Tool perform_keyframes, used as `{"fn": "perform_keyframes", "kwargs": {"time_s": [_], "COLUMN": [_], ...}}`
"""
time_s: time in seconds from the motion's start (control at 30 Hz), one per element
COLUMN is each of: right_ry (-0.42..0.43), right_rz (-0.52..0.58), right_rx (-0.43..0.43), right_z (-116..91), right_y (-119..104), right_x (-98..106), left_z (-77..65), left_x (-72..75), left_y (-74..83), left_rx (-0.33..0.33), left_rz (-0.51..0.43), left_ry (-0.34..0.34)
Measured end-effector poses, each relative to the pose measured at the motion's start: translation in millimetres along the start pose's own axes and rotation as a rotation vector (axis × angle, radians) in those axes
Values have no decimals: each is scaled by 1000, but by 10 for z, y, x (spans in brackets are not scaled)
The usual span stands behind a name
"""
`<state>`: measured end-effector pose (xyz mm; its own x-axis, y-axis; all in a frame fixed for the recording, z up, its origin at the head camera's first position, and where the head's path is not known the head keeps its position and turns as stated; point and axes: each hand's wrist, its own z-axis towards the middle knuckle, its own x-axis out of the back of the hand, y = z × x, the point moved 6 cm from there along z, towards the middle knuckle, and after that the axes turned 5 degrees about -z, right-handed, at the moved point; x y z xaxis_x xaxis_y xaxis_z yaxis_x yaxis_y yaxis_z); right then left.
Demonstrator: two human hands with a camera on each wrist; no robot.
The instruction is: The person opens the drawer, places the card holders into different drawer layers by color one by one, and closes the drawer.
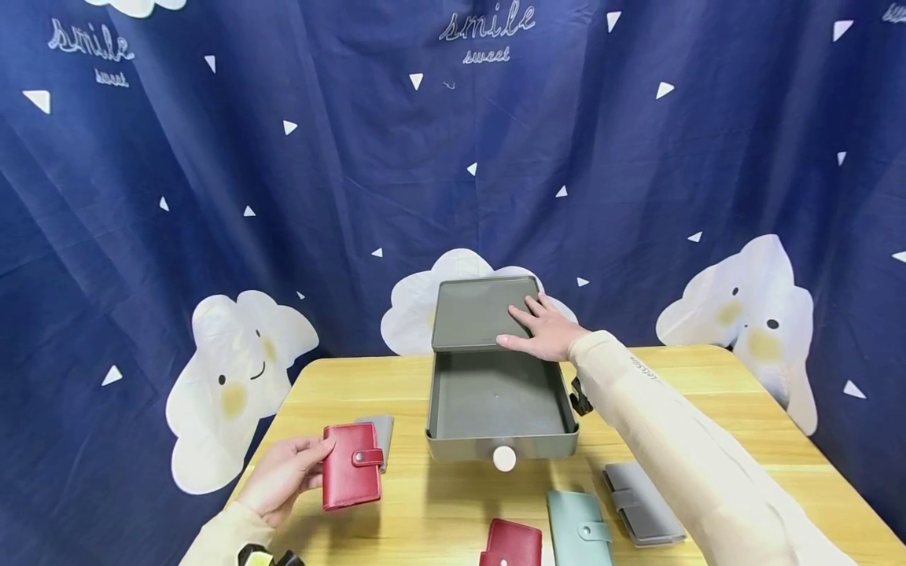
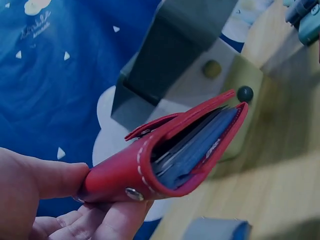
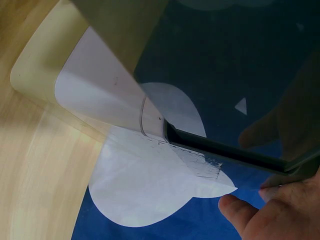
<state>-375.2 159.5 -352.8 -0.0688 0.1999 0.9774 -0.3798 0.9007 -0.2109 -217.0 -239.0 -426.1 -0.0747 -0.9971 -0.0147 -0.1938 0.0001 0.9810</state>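
My left hand [image 1: 283, 472] pinches a red card wallet [image 1: 348, 472] by its side, thumb in front. It is held upright above the table, its snap strap facing me. In the left wrist view, cards [image 2: 200, 142] show inside the red cover. My right hand [image 1: 541, 330] lies with fingers spread on the right side of the grey top [image 1: 470, 314] of a small drawer cabinet. Below it, the grey top drawer [image 1: 453, 446] stands pulled out, with a white knob [image 1: 504, 458] on its front. Nothing lies in the drawer.
A grey wallet [image 1: 385, 432] lies partly hidden behind the red one. Along the front of the wooden table [image 1: 410, 527] lie another red wallet [image 1: 515, 541], a pale green one [image 1: 579, 527] and a grey one [image 1: 644, 507]. A blue curtain [image 1: 368, 157] hangs behind.
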Motion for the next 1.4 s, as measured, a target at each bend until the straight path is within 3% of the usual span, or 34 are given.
{"fn": "perform_keyframes", "kwargs": {"time_s": [0.13, 0.47, 0.8, 1.07, 1.4], "right_ry": [1, 10, 13, 13, 16], "right_rz": [-3, -6, -9, -3, -21], "right_rx": [-1, 2, 6, 4, -1], "right_z": [12, 41, 37, 47, 35], "right_y": [9, 31, 22, 47, 40], "right_x": [-16, -31, -20, -35, -29], "left_z": [19, 96, 152, 291, 502], "left_x": [-73, -269, -501, -820, -1252], "left_y": [162, 602, 941, 1105, 1174], "left_rx": [-43, -106, -157, -186, -151], "left_rz": [15, 42, 74, 96, 115], "left_ry": [-53, -72, -97, -134, -151]}}
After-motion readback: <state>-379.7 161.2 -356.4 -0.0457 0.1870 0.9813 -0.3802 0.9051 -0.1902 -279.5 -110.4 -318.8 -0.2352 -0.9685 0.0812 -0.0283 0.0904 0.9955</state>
